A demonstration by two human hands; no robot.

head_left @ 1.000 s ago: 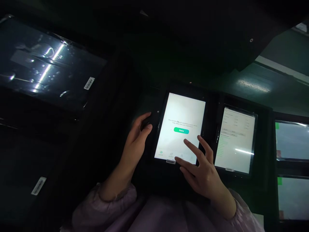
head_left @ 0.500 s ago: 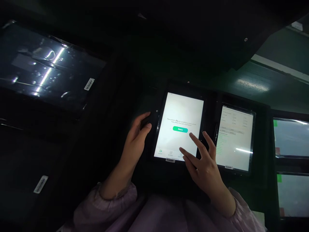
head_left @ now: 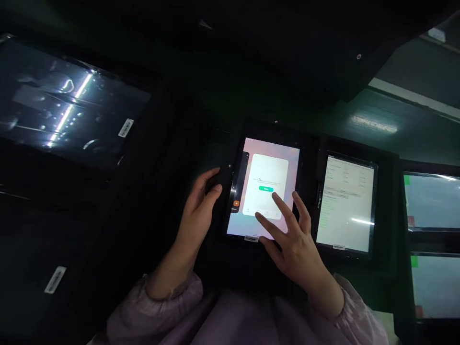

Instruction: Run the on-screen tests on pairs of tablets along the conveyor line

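Observation:
A lit tablet (head_left: pixel 290 167) lies in front of me, showing a shrunken white app card with a green button on a pink and blue background. Part of a dark card shows at its left edge. My right hand (head_left: pixel 294 247) is over the screen's lower right, fingers spread; one fingertip is at the card's lower edge, but contact is hard to tell. Beside the tablet's left edge is my left hand (head_left: pixel 197 203), thumb and forefinger apart with nothing between them. A second tablet (head_left: pixel 347 206) with a page of text and grey buttons lies to the right.
At the far right are two pale screens (head_left: pixel 433 199) with green and red corners, one above the other. A dark glossy panel (head_left: pixel 108 110) with a barcode label and light reflections lies at upper left. Another barcode label (head_left: pixel 55 280) is at lower left.
The tablet's full-screen retry page has shrunk to a card over a coloured background. My right hand has shifted slightly left. The whole view has drifted a little left.

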